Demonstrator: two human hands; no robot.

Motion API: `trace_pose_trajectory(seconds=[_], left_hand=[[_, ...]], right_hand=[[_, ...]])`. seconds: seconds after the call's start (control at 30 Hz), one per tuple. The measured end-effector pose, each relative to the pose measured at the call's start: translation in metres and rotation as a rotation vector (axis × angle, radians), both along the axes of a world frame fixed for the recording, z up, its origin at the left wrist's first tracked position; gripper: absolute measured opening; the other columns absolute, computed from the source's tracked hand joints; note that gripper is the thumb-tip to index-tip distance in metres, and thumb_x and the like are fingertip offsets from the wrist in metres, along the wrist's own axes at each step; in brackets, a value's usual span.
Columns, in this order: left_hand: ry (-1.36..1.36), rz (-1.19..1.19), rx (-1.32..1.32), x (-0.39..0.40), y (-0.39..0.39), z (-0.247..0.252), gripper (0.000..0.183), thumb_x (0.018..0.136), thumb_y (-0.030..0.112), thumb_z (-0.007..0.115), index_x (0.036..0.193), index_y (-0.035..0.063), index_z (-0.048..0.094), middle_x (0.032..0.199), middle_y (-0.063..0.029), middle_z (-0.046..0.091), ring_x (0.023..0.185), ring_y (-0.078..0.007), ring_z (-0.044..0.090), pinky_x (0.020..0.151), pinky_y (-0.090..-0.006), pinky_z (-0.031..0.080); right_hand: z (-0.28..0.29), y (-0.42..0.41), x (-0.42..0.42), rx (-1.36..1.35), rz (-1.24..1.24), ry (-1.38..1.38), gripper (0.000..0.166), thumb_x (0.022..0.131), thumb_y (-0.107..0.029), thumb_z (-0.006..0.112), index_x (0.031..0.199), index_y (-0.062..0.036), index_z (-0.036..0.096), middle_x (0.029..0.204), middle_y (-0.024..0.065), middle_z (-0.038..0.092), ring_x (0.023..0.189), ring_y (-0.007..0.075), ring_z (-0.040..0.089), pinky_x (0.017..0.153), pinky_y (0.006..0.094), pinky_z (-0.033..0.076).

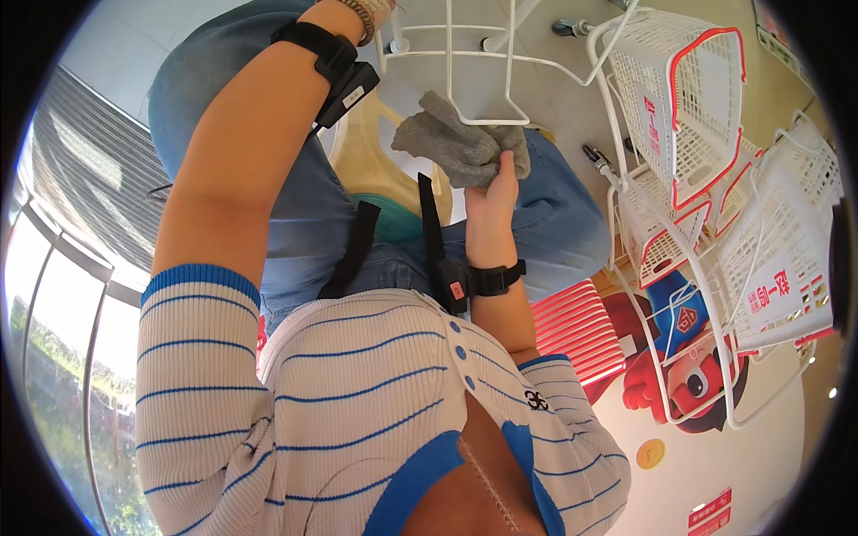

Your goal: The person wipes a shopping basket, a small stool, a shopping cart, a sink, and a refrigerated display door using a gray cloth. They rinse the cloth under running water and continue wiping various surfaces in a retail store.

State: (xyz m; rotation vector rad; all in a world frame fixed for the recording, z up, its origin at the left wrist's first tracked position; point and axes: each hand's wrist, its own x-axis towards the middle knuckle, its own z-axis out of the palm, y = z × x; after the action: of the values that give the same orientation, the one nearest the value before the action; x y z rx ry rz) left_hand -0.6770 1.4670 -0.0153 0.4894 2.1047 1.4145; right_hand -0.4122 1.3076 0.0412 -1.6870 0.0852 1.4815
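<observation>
My right hand holds a crumpled grey cloth, its thumb pressed on the near side. The cloth lies against the lower bar of a white metal wire frame; whether it wraps the bar I cannot tell. My left forearm reaches up to the top edge, where a beaded bracelet shows at the wrist. The left hand itself is out of view. Both forearms wear black straps with small devices. Between my knees, in blue jeans, is a cream plastic piece with a green part, possibly a stool.
White plastic baskets with red rims stand in white metal racks on the right, with casters nearby. A cartoon figure and a red striped panel are at lower right. Windows line the left.
</observation>
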Motion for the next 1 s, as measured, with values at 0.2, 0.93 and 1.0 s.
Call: trace_pose_trajectory(seconds=[0.2,0.93,1.0], left_hand=[[0.063,-0.050,-0.038,0.000,-0.004,-0.002,0.060,0.094,0.043,0.042,0.074,-0.0107,0.059,0.064,-0.0264,0.056,0.063,-0.0334,0.057,0.062,-0.0413,0.041],[-0.001,-0.096,-0.010,-0.002,-0.050,0.019,0.059,0.096,0.039,0.044,0.055,-0.0023,0.036,0.048,-0.0050,0.031,0.051,-0.0136,0.028,0.045,-0.0352,0.028],[-0.019,-0.079,-0.002,0.000,-0.051,0.020,0.058,0.096,0.039,0.044,0.056,-0.0010,0.035,0.050,-0.0028,0.030,0.052,-0.0122,0.027,0.045,-0.0336,0.028]], right_hand=[[0.006,0.004,-0.004,0.541,0.992,-1.075,0.034,0.095,-0.017,0.046,0.120,0.0058,0.046,0.124,0.0160,0.050,0.107,0.0256,0.054,0.091,0.0369,0.043],[0.011,0.272,-0.015,0.831,0.625,-1.045,0.047,0.093,-0.033,0.050,0.077,0.0113,0.052,0.068,0.0133,0.057,0.060,0.0190,0.049,0.055,0.0376,0.041],[0.018,0.287,-0.038,0.683,0.604,-1.164,0.048,0.093,-0.032,0.049,0.072,0.0109,0.053,0.061,0.0176,0.056,0.055,0.0260,0.050,0.054,0.0407,0.041]])
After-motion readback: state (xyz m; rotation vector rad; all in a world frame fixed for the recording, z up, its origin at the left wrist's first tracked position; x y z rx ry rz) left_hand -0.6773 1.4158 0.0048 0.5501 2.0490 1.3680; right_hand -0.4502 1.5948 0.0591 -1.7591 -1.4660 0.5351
